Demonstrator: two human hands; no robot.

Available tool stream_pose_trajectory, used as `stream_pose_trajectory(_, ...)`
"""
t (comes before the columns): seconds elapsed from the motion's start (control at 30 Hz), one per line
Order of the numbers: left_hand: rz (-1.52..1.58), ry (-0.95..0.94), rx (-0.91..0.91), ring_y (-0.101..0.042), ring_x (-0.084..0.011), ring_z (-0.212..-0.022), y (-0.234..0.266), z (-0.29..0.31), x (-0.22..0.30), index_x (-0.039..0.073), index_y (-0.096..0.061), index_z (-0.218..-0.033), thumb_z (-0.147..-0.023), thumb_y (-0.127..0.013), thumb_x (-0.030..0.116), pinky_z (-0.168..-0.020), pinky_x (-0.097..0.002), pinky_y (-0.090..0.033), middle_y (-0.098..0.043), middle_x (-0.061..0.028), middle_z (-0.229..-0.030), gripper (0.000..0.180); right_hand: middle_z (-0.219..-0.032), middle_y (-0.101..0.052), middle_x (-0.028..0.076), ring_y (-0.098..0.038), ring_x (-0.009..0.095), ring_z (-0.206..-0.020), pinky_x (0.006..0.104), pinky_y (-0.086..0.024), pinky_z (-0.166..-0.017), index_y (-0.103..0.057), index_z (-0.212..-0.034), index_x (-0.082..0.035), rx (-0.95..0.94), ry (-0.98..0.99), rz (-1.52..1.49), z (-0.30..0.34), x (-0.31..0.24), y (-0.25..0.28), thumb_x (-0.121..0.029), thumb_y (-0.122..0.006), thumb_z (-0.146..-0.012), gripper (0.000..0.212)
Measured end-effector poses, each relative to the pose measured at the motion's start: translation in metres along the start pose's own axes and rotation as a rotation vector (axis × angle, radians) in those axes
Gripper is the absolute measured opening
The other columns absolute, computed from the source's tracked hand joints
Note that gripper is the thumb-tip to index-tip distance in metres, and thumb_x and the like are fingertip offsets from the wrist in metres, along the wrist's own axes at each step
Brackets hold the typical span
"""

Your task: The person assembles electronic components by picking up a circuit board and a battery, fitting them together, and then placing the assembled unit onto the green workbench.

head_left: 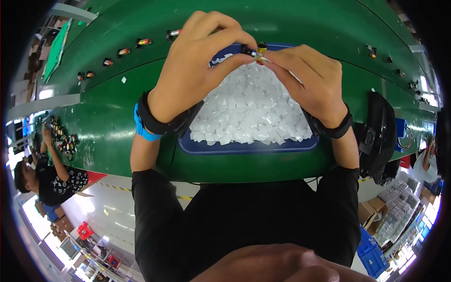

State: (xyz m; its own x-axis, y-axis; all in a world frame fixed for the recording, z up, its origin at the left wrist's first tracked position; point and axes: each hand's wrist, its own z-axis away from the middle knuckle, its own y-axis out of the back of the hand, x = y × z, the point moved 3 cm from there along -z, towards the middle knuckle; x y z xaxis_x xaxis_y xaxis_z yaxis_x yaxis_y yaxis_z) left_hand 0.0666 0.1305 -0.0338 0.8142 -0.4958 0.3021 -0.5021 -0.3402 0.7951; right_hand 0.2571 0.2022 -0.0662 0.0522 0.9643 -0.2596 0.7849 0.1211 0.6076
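Note:
Over the far edge of a blue tray (249,148), my two hands meet at fingertip height. My left hand (197,61) is closed, thumb and forefinger pinching a small part (261,47) with black, yellow and red areas; the fingers hide much of it. My right hand (310,77) is closed too, its thumb and forefinger pinching a small thin whitish piece (266,59) against that part. Beneath my hands, the tray holds a heap of small white translucent pieces (249,105). Dark bands circle both wrists, with a blue one on the left.
Small red, yellow and black parts (143,42) stand in a row on the green bench (108,113) at far left; others (372,51) lie at far right. A black bag-like object (379,134) sits right of the tray. A co-worker (51,176) handles a pile of parts (65,138) at left.

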Motion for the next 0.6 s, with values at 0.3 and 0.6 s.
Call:
stream_pose_trajectory(0.3,-0.013,0.013,0.162,-0.052,-0.0196,-0.081,-0.013,-0.001,0.012,0.012,-0.071,-0.086,-0.068,-0.085,0.008,-0.065,-0.0294,-0.044,-0.055,-0.0006,-0.091,0.023,-0.08,-0.072,0.007,-0.067,0.02,-0.065,0.0265,-0.05,-0.054,-0.072,-0.092,-0.003,-0.012,-0.101,0.041,0.005,0.0,0.005,-0.003,-0.08,-0.077,0.017)
stream_pose_trajectory(0.6,0.103,0.087,0.137,-0.053,-0.0192,-0.079,-0.021,0.006,0.011,0.012,-0.071,-0.085,-0.068,-0.083,0.003,-0.063,-0.0301,-0.044,-0.054,-0.0015,-0.091,0.023,-0.08,-0.072,0.007,-0.067,0.021,-0.064,0.0274,-0.05,-0.054,-0.071,-0.091,-0.003,-0.032,-0.004,0.09,0.005,0.006,0.006,0.0,-0.079,-0.075,0.019)
